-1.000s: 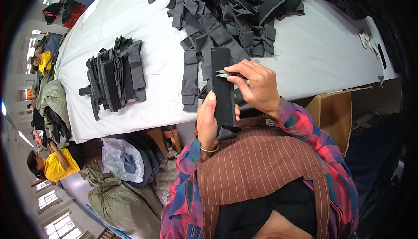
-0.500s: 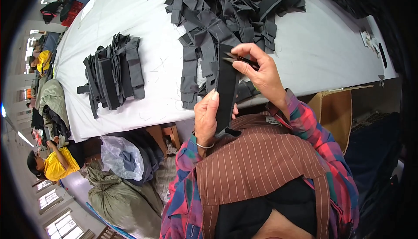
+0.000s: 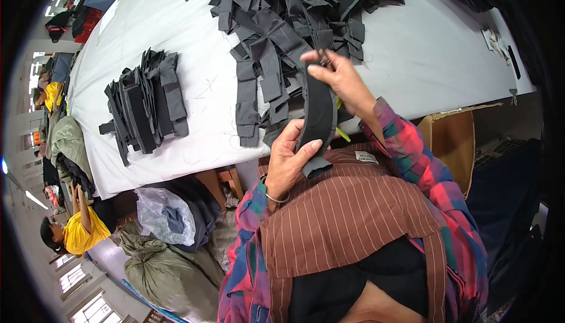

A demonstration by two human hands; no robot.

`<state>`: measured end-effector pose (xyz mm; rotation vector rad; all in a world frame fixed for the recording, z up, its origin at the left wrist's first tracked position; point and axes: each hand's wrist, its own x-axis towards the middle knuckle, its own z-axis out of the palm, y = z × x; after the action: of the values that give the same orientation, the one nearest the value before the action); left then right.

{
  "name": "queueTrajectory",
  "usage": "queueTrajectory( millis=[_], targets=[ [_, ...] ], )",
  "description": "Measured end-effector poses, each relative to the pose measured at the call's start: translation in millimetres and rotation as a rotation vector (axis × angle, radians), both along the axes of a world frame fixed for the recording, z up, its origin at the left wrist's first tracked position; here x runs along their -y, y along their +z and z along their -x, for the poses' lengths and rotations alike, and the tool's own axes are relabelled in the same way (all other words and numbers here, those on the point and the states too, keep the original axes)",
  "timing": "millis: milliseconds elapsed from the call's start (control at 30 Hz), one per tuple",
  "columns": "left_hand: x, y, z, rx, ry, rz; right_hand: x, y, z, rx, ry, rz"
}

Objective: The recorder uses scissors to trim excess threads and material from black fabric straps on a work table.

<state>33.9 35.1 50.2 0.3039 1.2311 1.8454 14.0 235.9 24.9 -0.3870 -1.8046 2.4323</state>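
A black fabric strip (image 3: 319, 108) hangs curved between my hands above the table's near edge. My left hand (image 3: 289, 159) is closed on its lower part, thumb on top, and the folded lower end sticks out below. My right hand (image 3: 344, 82) is at the strip's upper end, thumb against it. Small dark thread snips (image 3: 324, 59) are in its fingers, blurred and partly hidden. Just beyond lies a loose heap of similar dark grey strips (image 3: 268, 67). A yellow-green thing (image 3: 343, 135), partly hidden, shows beside the strip.
A neater stack of dark strips (image 3: 146, 102) lies on the white table (image 3: 206, 123) at left. An open cardboard box (image 3: 450, 146) stands below the edge at right. Plastic-wrapped cloth (image 3: 168, 214) and an olive sack (image 3: 168, 264) are at lower left. A person in yellow (image 3: 85, 229) works farther left.
The strip has bent into a curve and its lower end has swung out. My right hand has moved slightly up and left, turning the snips' blades away from view.
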Motion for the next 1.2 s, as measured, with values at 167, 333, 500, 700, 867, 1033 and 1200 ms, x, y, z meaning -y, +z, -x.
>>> queueTrajectory(
  millis=[167, 333, 500, 700, 867, 1033, 1200],
  targets=[
    [1, 4, 9, -0.765, 0.104, 0.105, 16, -10, -12, 0.113, 0.192, 0.056],
    [-2, 15, 14, -0.747, 0.123, 0.069, 7, 2, -9, 0.006, 0.113, -0.177],
    [3, 14, 17, -0.303, 0.258, -0.029, -4, 18, -16, -0.127, -0.141, -0.712],
    [3, 6, 15, -0.037, 0.454, 0.02, -5, 58, -34, -0.096, -0.052, -1.021],
    [2, 6, 15, -0.035, 0.488, 0.046, 15, 60, -46, -0.324, 0.0, -1.047],
    [0, -1, 12, -0.018, 0.503, 0.006, 31, 54, -48, -0.326, 0.005, -1.133],
    [0, -10, 9, -0.066, 0.521, 0.036, 40, 49, -43, -0.374, -0.062, -1.131]
  ],
)
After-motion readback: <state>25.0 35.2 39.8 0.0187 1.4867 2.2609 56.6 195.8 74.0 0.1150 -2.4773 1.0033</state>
